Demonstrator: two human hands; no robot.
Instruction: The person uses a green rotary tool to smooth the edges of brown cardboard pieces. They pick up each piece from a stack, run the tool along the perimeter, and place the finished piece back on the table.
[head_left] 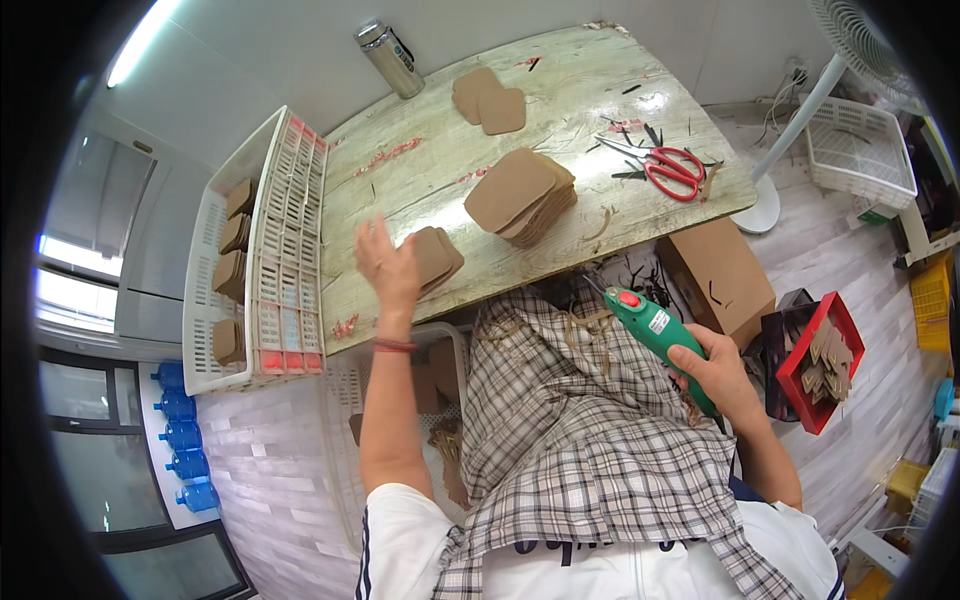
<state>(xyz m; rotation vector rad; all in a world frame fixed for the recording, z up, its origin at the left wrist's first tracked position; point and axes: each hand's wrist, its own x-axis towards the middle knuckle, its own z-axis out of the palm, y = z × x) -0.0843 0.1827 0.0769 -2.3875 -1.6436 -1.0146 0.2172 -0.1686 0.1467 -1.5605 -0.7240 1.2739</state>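
Low in the frame a checked cloth (590, 440) covers the person's lap. At centre right the right hand (718, 372) is closed around a green power tool (652, 330) with a red button. Left of centre the left hand (388, 265) is raised, fingers spread, holding nothing, just beside a small stack of brown cut pieces (436, 258) at the table's (420, 190) near edge. Further up lie a bigger stack (520, 196) and red scissors (668, 168).

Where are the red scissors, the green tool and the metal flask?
Red scissors (676, 170), head view, on the red handles.
Green tool (655, 328), head view, on its body.
Metal flask (392, 60), head view, mid-body.
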